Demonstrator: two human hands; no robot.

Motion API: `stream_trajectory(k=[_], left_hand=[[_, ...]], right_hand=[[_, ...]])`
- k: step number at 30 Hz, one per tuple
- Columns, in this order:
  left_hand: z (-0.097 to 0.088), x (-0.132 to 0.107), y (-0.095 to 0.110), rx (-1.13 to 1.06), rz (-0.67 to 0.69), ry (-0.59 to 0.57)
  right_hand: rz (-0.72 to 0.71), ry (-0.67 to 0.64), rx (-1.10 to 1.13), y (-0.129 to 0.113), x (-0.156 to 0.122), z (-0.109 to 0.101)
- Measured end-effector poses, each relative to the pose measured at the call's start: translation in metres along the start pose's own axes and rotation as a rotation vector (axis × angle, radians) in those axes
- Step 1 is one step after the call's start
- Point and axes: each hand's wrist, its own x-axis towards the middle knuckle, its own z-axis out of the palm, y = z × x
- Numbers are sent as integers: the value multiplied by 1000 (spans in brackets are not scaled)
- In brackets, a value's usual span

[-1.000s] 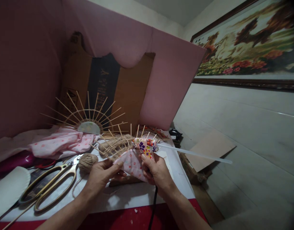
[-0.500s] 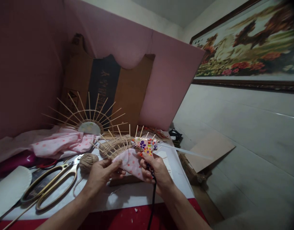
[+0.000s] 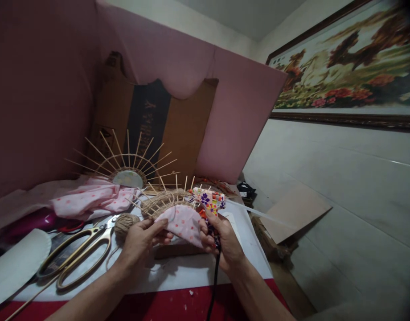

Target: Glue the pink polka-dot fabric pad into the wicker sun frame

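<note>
My left hand (image 3: 145,236) pinches the left edge of a half-round piece (image 3: 181,223) covered in pink fabric with red dots. Around its curved rim runs a band of woven twine (image 3: 161,203) with thin sticks poking outward. My right hand (image 3: 221,238) is wrapped round the handle of a glue gun (image 3: 208,198) with a flowery pattern. The gun's nozzle points left, over the twine at the piece's upper right edge; whether it touches is hard to tell. A clear glue stick (image 3: 258,213) juts from its back, and a black cord (image 3: 214,285) hangs below my hand.
Large scissors (image 3: 79,254) and a ball of twine (image 3: 125,224) lie at left, by a pale half-round card (image 3: 19,265). Behind stand a half-round frame with radiating sticks (image 3: 128,178) and a cardboard sheet (image 3: 188,120). Crumpled dotted fabric (image 3: 94,198) lies at back left.
The glue gun has tipped, its nozzle now slightly higher and moved along the rim. The fabric-covered piece has turned so more of its dotted face shows. The whole view has shifted slightly.
</note>
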Motion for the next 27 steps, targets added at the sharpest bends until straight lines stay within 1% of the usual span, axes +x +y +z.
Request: stream_trajectory(k=[5, 7, 9, 10, 12, 14, 16, 18, 19, 21, 23, 27], left_hand=[[-3, 3, 1, -36, 63, 21], [-4, 4, 3, -52, 91, 37], [-6, 5, 5, -67, 118, 64], [-6, 6, 7, -75, 135, 79], [-7, 7, 12, -92, 185, 100], [-7, 8, 19, -129, 263, 117], [-6, 8, 26, -184, 333, 140], [-4, 7, 32, -208, 378, 156], [-4, 6, 34, -205, 393, 156], [-4, 4, 36, -183, 401, 145], [-3, 2, 35, -169, 388, 126], [-2, -1, 33, -179, 332, 97]], right_hand=[[-27, 45, 11, -9, -6, 0], [-80, 104, -13, -14, -13, -5], [-133, 189, -51, -17, -25, -13], [-137, 237, -69, -17, -33, -17], [-95, 340, -116, -16, -49, -28], [-4, 430, -196, -13, -62, -40], [49, 470, -326, -10, -68, -53], [62, 477, -452, -9, -64, -65], [62, 492, -479, -9, -59, -71], [80, 566, -456, -11, -47, -82], [98, 595, -434, -12, -35, -90], [148, 584, -432, -13, -27, -96]])
